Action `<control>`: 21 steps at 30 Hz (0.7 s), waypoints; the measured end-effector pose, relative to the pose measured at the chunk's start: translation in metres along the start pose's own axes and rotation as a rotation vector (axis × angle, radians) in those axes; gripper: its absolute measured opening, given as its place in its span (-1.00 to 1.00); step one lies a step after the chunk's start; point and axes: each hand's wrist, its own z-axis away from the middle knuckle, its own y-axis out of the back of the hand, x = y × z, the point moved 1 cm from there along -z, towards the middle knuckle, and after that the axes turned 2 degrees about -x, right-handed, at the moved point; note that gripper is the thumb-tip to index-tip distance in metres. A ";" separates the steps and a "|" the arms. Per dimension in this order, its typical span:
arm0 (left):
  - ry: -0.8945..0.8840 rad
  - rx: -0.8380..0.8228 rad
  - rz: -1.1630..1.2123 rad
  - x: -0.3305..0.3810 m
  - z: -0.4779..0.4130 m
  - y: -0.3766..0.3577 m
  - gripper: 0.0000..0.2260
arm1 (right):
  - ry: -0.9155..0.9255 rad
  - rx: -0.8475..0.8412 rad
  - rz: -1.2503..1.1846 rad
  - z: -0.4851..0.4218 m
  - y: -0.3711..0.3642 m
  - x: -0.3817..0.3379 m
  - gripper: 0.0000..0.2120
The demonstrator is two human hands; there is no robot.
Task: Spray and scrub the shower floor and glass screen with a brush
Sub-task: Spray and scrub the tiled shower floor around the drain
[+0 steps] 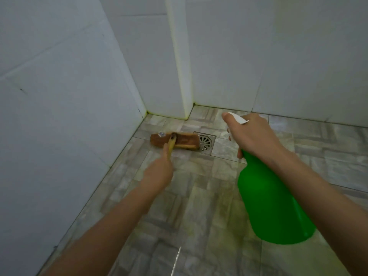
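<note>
The left hand (158,173), just left of the frame's centre, is clenched round the pale yellowish handle (170,146) of a scrubbing brush. Its long brown wooden brush head (175,140) lies flat on the grey-brown patterned tile floor (199,206) above the hand, lengthwise across the frame.

The right hand (252,134), right of centre and well apart from the left, is wrapped round the neck of a translucent green plastic spray bottle (272,202). The bottle's white trigger nozzle (238,118) sticks out above the knuckles toward the upper left, and its body hangs tilted down toward the lower right.

The brush head's right end touches or overlaps the edge of a square metal floor drain (205,143), which sits between the two hands. The head's left end lies near the foot of the white tiled wall (59,116) on the left. Behind it, a white boxed column (179,56) juts from the corner. Open floor runs toward the bottom and the right of the frame.
</note>
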 end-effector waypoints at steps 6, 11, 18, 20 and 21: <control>-0.018 0.050 -0.050 -0.042 0.009 -0.005 -0.45 | 0.045 -0.012 0.043 -0.003 -0.012 -0.009 -0.41; 0.030 -0.024 -0.073 -0.034 -0.101 0.057 -0.48 | 0.052 -0.026 0.002 -0.001 -0.023 -0.009 -0.40; -0.110 -0.085 -0.144 -0.062 0.017 0.015 -0.49 | 0.011 -0.076 0.005 -0.001 -0.034 -0.006 -0.40; -0.146 -0.079 -0.157 -0.073 0.007 0.018 -0.50 | 0.017 -0.082 0.009 -0.002 -0.036 -0.007 -0.40; -0.150 -0.035 -0.161 -0.074 -0.013 0.024 -0.51 | 0.023 -0.082 0.006 -0.003 -0.037 -0.007 -0.40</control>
